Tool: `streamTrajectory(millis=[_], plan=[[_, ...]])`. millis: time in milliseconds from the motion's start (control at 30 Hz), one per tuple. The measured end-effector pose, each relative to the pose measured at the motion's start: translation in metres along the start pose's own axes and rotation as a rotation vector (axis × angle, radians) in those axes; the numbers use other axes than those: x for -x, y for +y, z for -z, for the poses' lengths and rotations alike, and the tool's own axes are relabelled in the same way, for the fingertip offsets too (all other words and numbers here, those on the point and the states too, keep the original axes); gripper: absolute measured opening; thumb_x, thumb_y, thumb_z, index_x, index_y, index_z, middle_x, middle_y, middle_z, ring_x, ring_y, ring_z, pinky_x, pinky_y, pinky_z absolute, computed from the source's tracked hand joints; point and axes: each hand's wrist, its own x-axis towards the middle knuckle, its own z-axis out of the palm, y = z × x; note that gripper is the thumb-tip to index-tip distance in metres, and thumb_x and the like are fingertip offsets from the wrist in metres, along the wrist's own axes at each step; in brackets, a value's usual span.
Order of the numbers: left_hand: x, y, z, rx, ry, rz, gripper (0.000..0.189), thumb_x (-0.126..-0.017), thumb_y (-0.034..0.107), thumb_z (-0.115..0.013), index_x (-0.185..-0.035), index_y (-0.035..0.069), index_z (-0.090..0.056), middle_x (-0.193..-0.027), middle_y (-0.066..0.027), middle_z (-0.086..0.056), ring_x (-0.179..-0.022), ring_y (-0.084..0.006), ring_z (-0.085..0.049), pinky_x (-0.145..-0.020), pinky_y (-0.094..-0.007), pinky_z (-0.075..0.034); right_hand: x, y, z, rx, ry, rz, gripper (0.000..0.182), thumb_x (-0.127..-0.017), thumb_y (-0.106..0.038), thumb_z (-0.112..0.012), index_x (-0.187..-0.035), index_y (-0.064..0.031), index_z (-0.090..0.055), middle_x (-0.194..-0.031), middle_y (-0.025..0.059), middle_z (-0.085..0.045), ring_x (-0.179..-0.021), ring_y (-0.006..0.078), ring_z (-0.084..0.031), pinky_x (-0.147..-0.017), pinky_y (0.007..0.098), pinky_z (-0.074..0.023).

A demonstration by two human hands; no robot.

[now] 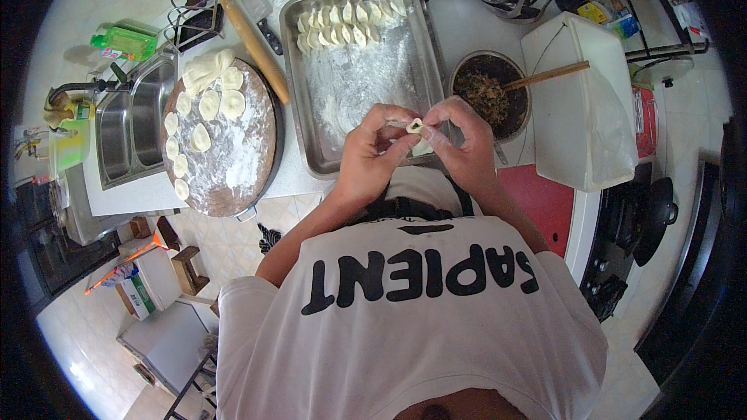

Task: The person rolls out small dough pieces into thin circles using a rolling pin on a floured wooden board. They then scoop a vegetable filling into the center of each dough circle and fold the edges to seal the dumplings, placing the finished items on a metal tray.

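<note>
Between the fingertips of my left hand (pixel 376 143) and my right hand (pixel 464 134) is a partly folded dumpling (pixel 415 127), its dark filling showing through a gap at the top. Both hands pinch its wrapper, above the near right corner of a floured metal tray (pixel 373 79). Two rows of folded dumplings (pixel 349 13) lie at the tray's far end. Just right of my right hand, a metal pot (pixel 528 90) holds minced filling (pixel 481 90), with wooden chopsticks (pixel 545 76) leaning over its rim.
Left of the tray, a floured round board (pixel 245 146) carries several dough wrappers (pixel 209 105) and a dough lump (pixel 207 70). Behind it lie a rolling pin (pixel 254 49) and a cleaver (pixel 268 35). A sink (pixel 137 122) is at far left; a white bin (pixel 578 116) stands right of the pot.
</note>
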Motion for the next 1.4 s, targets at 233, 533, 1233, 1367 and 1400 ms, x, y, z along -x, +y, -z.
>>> streamTrajectory(millis=[233, 533, 1233, 1367, 1400], plan=[[0.0, -0.0021, 0.0011, 0.002, -0.03, -0.027, 0.026, -0.086, -0.007, -0.056, -0.108, 0.005, -0.05, -0.111, -0.0076, -0.057, -0.096, -0.014, -0.06, -0.067, -0.0234, -0.049, -0.0013, 0.0019, 0.002, 0.032, -0.023, 0.049, 0.015, -0.071, -0.001, -0.066, -0.084, -0.0046, -0.059, -0.082, 0.0077, -0.06, -0.075, 0.0223, -0.06, -0.067, 0.0317, -0.0468], [-0.0015, -0.0036, 0.0049, -0.013, -0.05, -0.03, 0.025, -0.086, -0.007, -0.055, -0.107, 0.005, -0.049, -0.112, -0.0082, -0.056, -0.098, -0.0139, -0.059, -0.072, -0.024, -0.049, -0.0038, 0.0025, 0.0026, 0.067, -0.036, 0.05, 0.017, -0.07, -0.002, -0.067, -0.086, -0.005, -0.06, -0.084, 0.0079, -0.061, -0.078, 0.0234, -0.061, -0.07, 0.0338, -0.0473], [-0.0011, -0.002, 0.0061, 0.01, -0.023, -0.018, 0.022, -0.088, -0.007, -0.052, -0.106, 0.006, -0.052, -0.109, -0.0068, -0.057, -0.093, -0.0127, -0.059, -0.067, -0.0234, -0.05, -0.0075, -0.0001, 0.0015, 0.097, -0.027, 0.108, 0.014, -0.07, -0.003, -0.067, -0.081, -0.0059, -0.06, -0.081, 0.0069, -0.061, -0.077, 0.0243, -0.06, -0.071, 0.034, -0.0458], [-0.0011, -0.0019, 0.0064, 0.001, -0.03, -0.03, 0.023, -0.088, -0.007, -0.053, -0.107, 0.005, -0.052, -0.109, -0.0065, -0.057, -0.092, -0.0124, -0.059, -0.066, -0.0227, -0.05, -0.0063, -0.0039, -0.0009, 0.077, -0.002, 0.02, 0.015, -0.07, -0.003, -0.067, -0.083, -0.0067, -0.061, -0.082, 0.0066, -0.061, -0.078, 0.0246, -0.059, -0.072, 0.035, -0.0455], [-0.001, -0.0018, 0.0064, -0.003, -0.031, -0.039, 0.023, -0.088, -0.007, -0.053, -0.107, 0.005, -0.052, -0.109, -0.0065, -0.057, -0.092, -0.0123, -0.059, -0.065, -0.0225, -0.05, -0.0065, -0.0034, -0.0006, 0.092, -0.018, 0.036, 0.016, -0.07, -0.003, -0.067, -0.084, -0.0068, -0.061, -0.082, 0.0066, -0.061, -0.079, 0.025, -0.059, -0.072, 0.0353, -0.0453]])
